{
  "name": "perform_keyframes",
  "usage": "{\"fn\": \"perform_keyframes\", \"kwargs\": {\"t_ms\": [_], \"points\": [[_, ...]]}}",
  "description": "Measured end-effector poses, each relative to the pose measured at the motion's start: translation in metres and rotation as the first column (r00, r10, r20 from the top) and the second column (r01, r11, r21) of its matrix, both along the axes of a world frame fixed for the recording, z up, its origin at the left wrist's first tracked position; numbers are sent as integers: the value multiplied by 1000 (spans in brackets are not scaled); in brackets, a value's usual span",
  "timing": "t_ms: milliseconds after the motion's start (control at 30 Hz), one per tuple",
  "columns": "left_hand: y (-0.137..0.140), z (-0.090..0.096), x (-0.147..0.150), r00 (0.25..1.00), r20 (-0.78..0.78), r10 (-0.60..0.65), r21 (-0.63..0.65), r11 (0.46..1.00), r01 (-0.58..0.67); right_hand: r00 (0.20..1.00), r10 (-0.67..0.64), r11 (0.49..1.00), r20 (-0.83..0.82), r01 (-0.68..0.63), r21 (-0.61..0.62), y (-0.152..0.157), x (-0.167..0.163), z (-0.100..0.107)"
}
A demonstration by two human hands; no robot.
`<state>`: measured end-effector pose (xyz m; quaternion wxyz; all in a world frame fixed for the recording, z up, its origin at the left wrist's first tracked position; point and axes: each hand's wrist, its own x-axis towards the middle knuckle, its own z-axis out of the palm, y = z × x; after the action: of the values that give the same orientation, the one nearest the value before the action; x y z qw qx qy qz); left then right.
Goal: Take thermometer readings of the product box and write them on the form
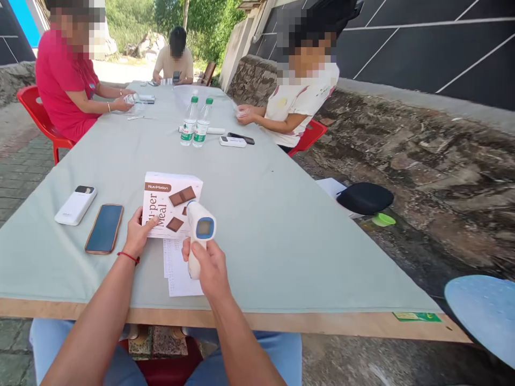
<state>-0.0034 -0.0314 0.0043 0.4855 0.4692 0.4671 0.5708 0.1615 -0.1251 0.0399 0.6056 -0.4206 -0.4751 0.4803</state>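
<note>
My left hand [139, 230] grips the lower left side of a white NutriMotion box [161, 206] with chocolate bars printed on its front. The box is held upright above the table. In my right hand [211, 262] is a white infrared thermometer [197, 228], its blue-framed screen facing me. The thermometer's front end is in front of the box's right part; whether they touch I cannot tell. Under both hands lie printed paper sheets [181, 276], partly hidden. Left of my left hand are a smartphone [104, 228] and a white power bank [76, 205].
Two water bottles [201, 123] stand mid-table on the pale green cloth [306, 257], beside another white power bank [232, 141] and a dark phone [241, 138]. Three people sit around the far part of the table. A blue round surface [486, 313] is at the lower right.
</note>
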Motion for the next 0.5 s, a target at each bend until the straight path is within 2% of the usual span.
{"fn": "perform_keyframes", "kwargs": {"t_ms": [200, 300, 400, 500], "points": [[4, 1, 2, 998, -62, -15, -4, 1000, 15, 990, -106, 994, 97, 106, 12, 16, -15, -2], [4, -1, 2, 998, -55, -39, -20, 999, 38, 974, -160, 985, 157, 169, -42, 29, -18, -9], [5, -3, 2, 998, -38, -46, -45, 998, 44, 975, -156, 980, 160, 172, -96, 40, -22, -13], [5, -3, 2, 998, -6, -63, -53, 997, 62, 980, -143, 983, 138, 156, -93, 44, -25, -14]]}}
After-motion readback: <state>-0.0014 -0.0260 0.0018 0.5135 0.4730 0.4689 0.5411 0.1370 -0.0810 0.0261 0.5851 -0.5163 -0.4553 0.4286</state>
